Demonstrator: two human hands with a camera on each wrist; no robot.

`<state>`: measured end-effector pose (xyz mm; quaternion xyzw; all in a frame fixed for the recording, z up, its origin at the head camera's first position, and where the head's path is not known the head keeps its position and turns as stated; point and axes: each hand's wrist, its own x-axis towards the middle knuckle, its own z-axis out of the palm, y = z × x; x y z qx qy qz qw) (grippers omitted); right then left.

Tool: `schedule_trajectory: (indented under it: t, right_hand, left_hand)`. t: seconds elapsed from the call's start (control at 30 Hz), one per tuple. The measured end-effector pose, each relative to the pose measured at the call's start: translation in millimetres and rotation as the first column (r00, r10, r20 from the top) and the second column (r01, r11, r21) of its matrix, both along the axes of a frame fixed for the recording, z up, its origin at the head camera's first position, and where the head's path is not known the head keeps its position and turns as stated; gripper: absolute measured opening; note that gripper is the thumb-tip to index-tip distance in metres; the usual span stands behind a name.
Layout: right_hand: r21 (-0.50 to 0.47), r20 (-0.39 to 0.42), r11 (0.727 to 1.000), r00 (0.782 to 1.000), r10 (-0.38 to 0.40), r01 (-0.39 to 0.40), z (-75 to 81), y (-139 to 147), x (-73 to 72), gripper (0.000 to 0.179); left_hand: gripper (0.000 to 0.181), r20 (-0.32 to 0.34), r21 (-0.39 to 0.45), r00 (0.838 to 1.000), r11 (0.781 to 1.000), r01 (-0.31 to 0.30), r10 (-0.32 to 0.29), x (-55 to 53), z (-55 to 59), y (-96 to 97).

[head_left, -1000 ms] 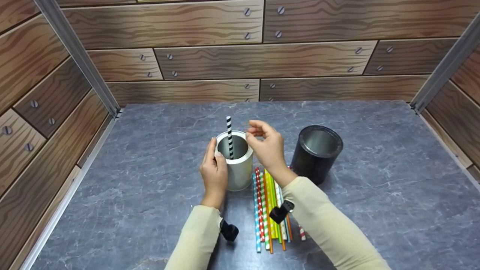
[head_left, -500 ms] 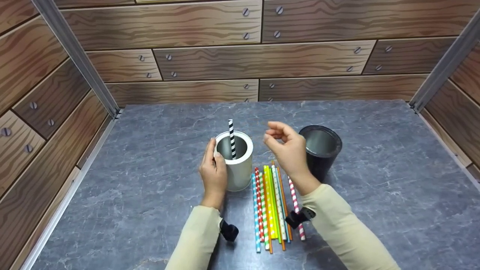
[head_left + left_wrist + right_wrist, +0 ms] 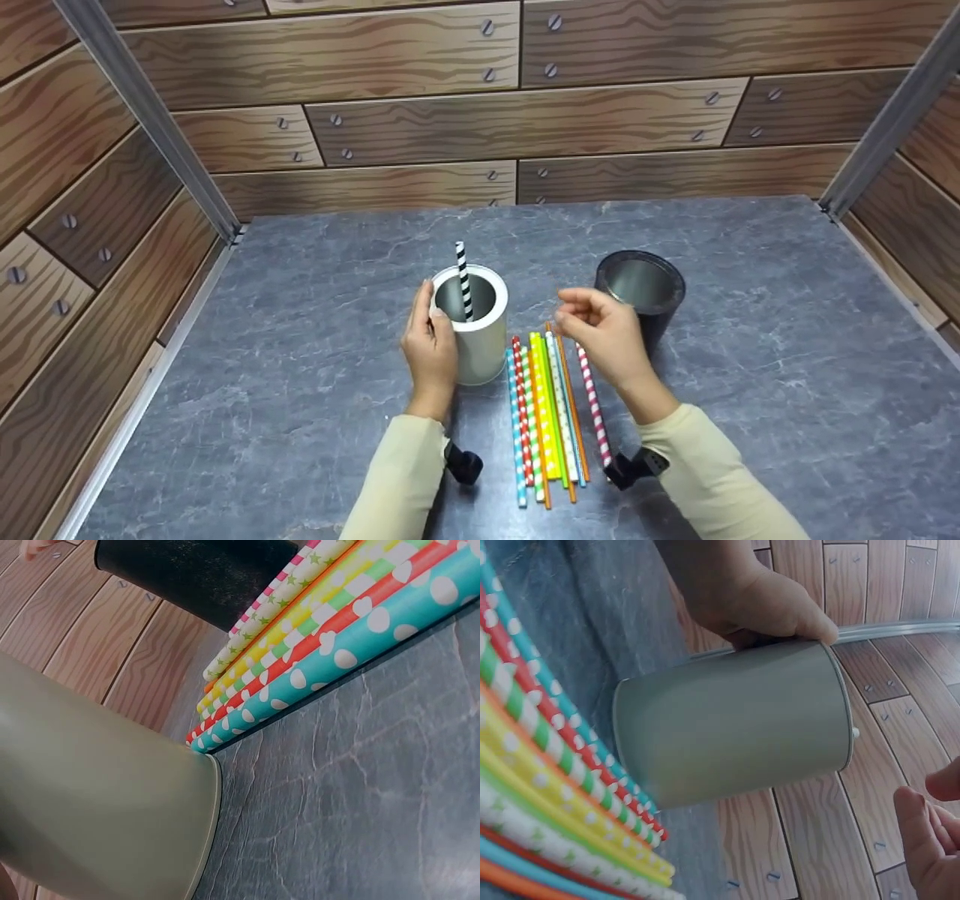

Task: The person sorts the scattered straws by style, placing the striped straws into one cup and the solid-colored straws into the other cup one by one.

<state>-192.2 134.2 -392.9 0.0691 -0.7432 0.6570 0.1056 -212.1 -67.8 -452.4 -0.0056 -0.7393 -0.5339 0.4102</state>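
My left hand holds the white can from its left side, thumb toward the near side and fingers along the far side. The can stands upright, and a black-and-white striped straw leans inside it. My right hand hovers between the white can and the black can, fingers loosely bent with nothing in them; the right wrist view shows its fingertips at the edge. Several patterned paper straws lie side by side just right of the white can. A pink-striped straw lies a little apart.
The upright black can is partly hidden behind my right hand; its inside shows no straws. Wood-patterned walls enclose the grey marbled tabletop at the back and both sides.
My right hand has drawn away from the white can's rim, moving right and then nearer to me. The striped straw has tilted slightly in the can. My left hand has stayed put.
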Motion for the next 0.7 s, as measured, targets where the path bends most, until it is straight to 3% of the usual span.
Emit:
schedule_trajectory:
  t: [0.07, 0.27, 0.53, 0.7]
  right_hand:
    - [0.008, 0.068, 1.000, 0.998, -0.002, 0.001, -5.4, 5.2, 2.3, 0.025]
    - [0.197, 0.192, 0.980, 0.981, -0.015, -0.024, -22.6, 19.9, 6.1, 0.029]
    - [0.397, 0.201, 0.917, 0.979, -0.036, -0.048, -41.1, 39.8, 10.5, 0.031]
    - [0.462, 0.243, 0.878, 0.970, 0.011, -0.126, -49.6, 48.4, 9.1, 0.031]
  left_hand:
    - [0.041, -0.001, -0.004, 1.000, 1.000, -0.001, 0.001, 0.2, 0.5, 0.4]
    - [0.042, -0.005, -0.002, 1.000, 1.000, -0.001, 0.001, 0.0, 1.3, 0.1]
    - [0.042, -0.007, 0.002, 1.000, 1.000, 0.005, -0.005, 0.6, 0.9, 0.5]
    - [0.042, -0.013, -0.008, 1.000, 1.000, -0.003, 0.003, 0.4, 0.4, -1.2]
